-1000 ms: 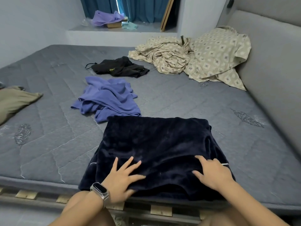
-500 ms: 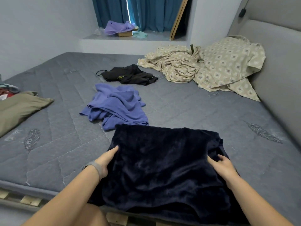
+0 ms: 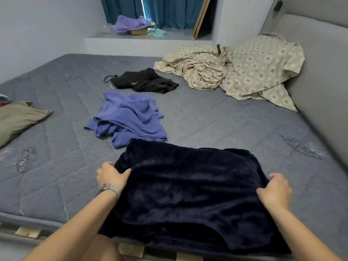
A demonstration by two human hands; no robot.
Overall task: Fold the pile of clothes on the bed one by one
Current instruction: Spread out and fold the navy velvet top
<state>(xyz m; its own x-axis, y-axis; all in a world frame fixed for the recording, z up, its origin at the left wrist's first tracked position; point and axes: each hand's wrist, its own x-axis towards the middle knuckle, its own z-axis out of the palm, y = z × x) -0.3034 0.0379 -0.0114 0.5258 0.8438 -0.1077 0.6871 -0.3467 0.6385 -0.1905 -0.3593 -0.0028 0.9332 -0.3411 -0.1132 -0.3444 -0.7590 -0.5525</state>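
grey mattress bears a navy blanket, its side edges gripped by left hand and right hand.

Navy garment plush, velvety; mattress quilted matt grey cloth

Both forearms are bare with no sleeves showing, and the left hand has a slim grey-banded wristwatch at its wrist, the right hand wearing nothing.

both hands gripping navy fleece garment, mattress
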